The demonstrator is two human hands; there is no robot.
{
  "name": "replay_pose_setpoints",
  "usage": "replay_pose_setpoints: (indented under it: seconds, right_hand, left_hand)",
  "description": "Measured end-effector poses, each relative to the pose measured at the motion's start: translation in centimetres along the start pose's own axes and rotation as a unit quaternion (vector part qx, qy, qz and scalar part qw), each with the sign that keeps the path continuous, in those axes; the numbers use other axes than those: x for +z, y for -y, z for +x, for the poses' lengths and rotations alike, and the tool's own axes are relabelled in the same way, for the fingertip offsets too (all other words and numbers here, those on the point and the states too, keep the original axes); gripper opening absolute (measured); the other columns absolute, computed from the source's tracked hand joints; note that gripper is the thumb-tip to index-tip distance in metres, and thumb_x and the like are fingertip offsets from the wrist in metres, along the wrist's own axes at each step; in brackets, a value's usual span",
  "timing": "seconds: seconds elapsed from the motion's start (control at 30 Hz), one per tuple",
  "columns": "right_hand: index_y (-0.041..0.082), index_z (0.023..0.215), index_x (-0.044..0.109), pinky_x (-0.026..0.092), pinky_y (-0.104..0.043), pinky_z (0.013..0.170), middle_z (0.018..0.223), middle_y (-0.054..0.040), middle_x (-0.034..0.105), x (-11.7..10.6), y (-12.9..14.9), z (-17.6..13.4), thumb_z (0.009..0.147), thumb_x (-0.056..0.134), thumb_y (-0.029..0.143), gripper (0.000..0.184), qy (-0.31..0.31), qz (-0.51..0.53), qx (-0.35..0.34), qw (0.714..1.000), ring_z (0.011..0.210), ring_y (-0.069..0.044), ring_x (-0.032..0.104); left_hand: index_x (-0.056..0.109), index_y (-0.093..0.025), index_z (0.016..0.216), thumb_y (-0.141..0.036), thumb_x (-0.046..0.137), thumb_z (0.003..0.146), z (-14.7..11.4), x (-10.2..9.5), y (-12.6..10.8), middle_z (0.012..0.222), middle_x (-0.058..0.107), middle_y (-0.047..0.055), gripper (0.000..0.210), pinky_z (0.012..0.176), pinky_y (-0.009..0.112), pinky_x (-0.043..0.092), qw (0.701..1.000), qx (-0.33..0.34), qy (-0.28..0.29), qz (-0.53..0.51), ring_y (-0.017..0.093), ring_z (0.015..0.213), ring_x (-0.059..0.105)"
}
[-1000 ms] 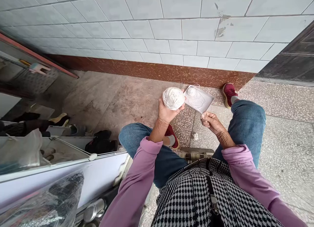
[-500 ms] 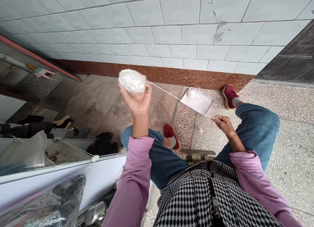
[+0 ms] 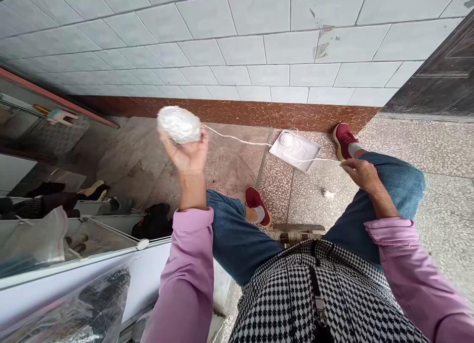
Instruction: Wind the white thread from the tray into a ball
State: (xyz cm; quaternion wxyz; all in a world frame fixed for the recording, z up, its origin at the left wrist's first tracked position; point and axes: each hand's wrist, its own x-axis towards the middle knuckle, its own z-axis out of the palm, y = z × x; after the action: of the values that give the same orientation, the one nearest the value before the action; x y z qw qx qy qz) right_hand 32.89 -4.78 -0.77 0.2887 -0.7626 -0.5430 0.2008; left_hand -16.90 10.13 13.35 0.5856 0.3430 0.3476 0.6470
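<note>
Moved farther apart: left hand point(image 3: 188, 154) raised, cupping string ball point(image 3: 178, 124); right hand point(image 3: 363, 174) near knee point(image 3: 404, 179), pinching strand point(image 3: 329, 159).

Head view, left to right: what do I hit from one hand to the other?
Left hand holding the white cord ball → left red shoe → white tray → white scrap on the floor → right hand.

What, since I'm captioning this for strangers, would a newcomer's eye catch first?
Probably the big white ball of string, held in the left hand left of centre. A strand runs from it to the shallow white tray on the floor, with more string stretching from there to the right hand.
</note>
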Motion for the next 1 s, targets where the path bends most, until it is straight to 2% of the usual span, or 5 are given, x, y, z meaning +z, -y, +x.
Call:
replay_pose_setpoints:
  seconds: [0.17,0.33,0.57,0.77,1.0]
  right_hand:
    - [0.02,0.115,0.083,0.062,-0.042,0.077,0.123,-0.0158,0.081,2.9,5.8,-0.5,0.097,0.063,0.065,0.052,-0.002,0.224,-0.073,0.972,0.103,-0.031,0.075]
    - [0.022,0.106,0.079,0.059,-0.039,0.087,0.099,-0.0078,0.081,8.0,13.5,-1.9,0.094,0.061,0.081,0.063,0.061,0.381,-0.1,0.917,0.096,-0.025,0.072]
    - [0.024,0.074,0.06,0.033,-0.03,0.054,0.055,0.0047,0.04,11.5,15.4,-7.4,0.093,0.053,0.09,0.069,0.149,0.385,-0.028,0.911,0.054,-0.015,0.038]
    - [0.022,0.089,0.071,0.039,-0.033,0.065,0.068,0.0007,0.052,9.1,16.6,-9.6,0.105,0.049,0.076,0.061,0.191,0.319,-0.105,0.922,0.063,-0.018,0.046]
    - [0.022,0.088,0.073,0.043,-0.034,0.07,0.073,-0.0019,0.062,6.1,17.0,-9.4,0.109,0.051,0.065,0.053,0.205,0.278,-0.154,0.926,0.067,-0.019,0.054]
  left_hand:
    - [0.069,-0.028,0.139,-0.067,0.072,0.093,-4.8,5.5,8.4,0.132,0.076,0.013,0.06,0.097,0.05,0.062,0.986,-0.119,0.088,0.081,0.036,0.136,0.065]
    - [0.066,-0.018,0.14,-0.042,0.07,0.104,-9.4,8.4,14.9,0.139,0.069,0.013,0.043,0.101,0.05,0.063,0.954,-0.217,0.163,0.127,0.03,0.124,0.069]
    - [0.076,-0.022,0.123,-0.074,0.08,0.08,-8.9,6.4,15.5,0.128,0.078,0.014,0.067,0.106,0.05,0.06,0.955,-0.238,0.147,0.097,0.037,0.134,0.068]
    - [0.07,-0.02,0.119,-0.059,0.091,0.07,-8.7,5.8,15.5,0.114,0.079,0.009,0.066,0.093,0.042,0.062,0.963,-0.211,0.086,0.142,0.029,0.108,0.075]
    - [0.071,-0.022,0.115,-0.051,0.093,0.066,-8.9,6.6,14.4,0.112,0.076,0.007,0.061,0.099,0.041,0.054,0.926,-0.098,0.148,0.334,0.03,0.111,0.07]
